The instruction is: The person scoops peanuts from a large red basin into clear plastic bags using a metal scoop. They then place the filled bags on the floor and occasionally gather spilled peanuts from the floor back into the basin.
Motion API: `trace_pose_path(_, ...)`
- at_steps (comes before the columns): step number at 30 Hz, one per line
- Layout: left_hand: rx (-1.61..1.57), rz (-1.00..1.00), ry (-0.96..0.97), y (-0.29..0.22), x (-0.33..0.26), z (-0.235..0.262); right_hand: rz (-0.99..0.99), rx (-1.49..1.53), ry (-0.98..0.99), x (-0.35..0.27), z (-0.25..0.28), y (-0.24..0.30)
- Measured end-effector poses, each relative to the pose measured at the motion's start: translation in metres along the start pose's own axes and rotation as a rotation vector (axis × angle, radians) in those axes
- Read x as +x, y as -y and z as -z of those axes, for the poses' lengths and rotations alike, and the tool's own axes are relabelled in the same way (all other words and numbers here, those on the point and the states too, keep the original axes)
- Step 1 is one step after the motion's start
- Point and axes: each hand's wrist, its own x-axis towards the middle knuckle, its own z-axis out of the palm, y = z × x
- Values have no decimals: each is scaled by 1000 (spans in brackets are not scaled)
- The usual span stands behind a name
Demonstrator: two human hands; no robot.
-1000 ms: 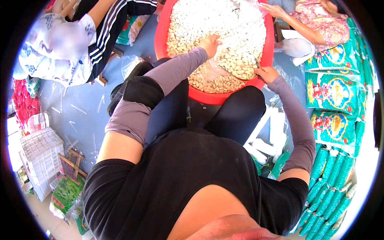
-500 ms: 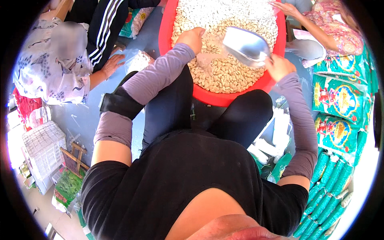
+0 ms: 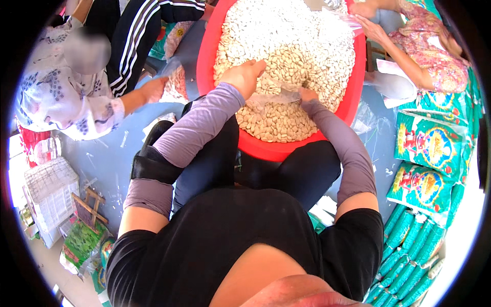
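Observation:
A big red basin (image 3: 279, 150) heaped with pale seeds (image 3: 296, 46) sits in front of my knees. My left hand (image 3: 244, 75) rests on the heap and pinches the rim of a clear plastic bag (image 3: 268, 98) that lies on the seeds. My right hand (image 3: 308, 95) is low on the seeds just right of the bag, closed on a grey scoop (image 3: 287, 93) whose mouth points at the bag. Most of the scoop is hidden. Both forearms wear purple-grey sleeves.
On the left sits a person in a white flowered top, one hand (image 3: 153, 89) by a small bag of seeds (image 3: 176, 82). Another person's hands (image 3: 372, 28) work at the basin's far right. Green printed packets (image 3: 429, 148) pile up on the right. A white wire basket (image 3: 48, 192) stands lower left.
My right hand, which held the scoop raised over the basin half a second ago, has dropped to the seeds beside the bag. My left hand has stayed on the heap.

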Motion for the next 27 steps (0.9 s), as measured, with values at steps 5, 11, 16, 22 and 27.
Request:
trace_pose_path(5, -50, 68, 134, -5, 3, 4, -382, 622, -46, -45, 49, -11)
trace_pose_path(11, -231, 175, 200, -2, 8, -2, -530, 931, -144, -86, 117, 15)
trace_pose_path(16, -309, 214, 135, 3, 9, -3, -597, 1102, -90, -105, 148, 26)
trace_pose_path(22, -380, 180, 102, 2, 13, -10, -355, 913, -171, -139, 183, 40)
trace_pose_path(27, -424, 188, 80, -3, 13, -13, -272, 614, 114, -131, 239, 102)
